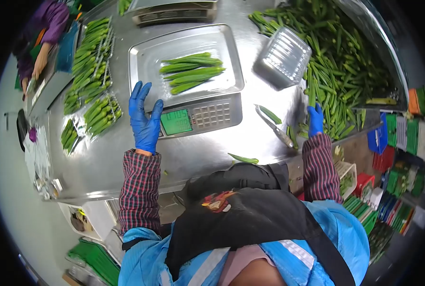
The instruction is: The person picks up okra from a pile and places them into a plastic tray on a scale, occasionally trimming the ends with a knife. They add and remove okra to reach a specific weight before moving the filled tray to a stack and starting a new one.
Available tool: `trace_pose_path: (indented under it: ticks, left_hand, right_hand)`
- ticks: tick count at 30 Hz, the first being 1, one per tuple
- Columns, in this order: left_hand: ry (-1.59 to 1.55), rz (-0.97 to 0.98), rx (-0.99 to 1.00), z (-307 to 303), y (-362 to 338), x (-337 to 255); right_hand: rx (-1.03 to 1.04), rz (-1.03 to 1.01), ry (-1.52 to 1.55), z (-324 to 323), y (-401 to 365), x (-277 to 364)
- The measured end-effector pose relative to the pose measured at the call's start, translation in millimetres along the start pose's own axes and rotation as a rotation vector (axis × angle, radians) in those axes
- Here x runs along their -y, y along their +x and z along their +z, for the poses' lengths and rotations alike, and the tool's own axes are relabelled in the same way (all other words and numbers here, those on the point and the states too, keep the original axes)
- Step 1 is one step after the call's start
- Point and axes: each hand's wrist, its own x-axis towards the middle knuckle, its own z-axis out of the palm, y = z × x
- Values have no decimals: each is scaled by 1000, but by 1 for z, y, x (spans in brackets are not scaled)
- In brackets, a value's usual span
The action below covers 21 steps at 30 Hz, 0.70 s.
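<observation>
Okra on one pan lies 9-to-3 o'clock, overlapped, uncountable; left hand spread, empty; right hand partly curled, grip unclear.

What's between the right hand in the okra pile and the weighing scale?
A knife and a loose pod lie between the right hand and the scale. They lie low, so lifting okra over them should probably work. The clear containers sit off to one side.
</observation>
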Motion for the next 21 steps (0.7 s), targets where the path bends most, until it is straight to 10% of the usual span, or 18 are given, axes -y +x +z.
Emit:
trace_pose_path:
  ticks: [8,16,21]
  left_hand:
    - [-210,-58,-67,0,-6,23]
    - [-152,12,72,39,21,30]
    - [-45,92,104,44,21,34]
  right_hand:
    - [577,-992,-475,136,-83,224]
    - [915,-1314,-792,270,-80,245]
    - [693,-1184,-473,256,-71,229]
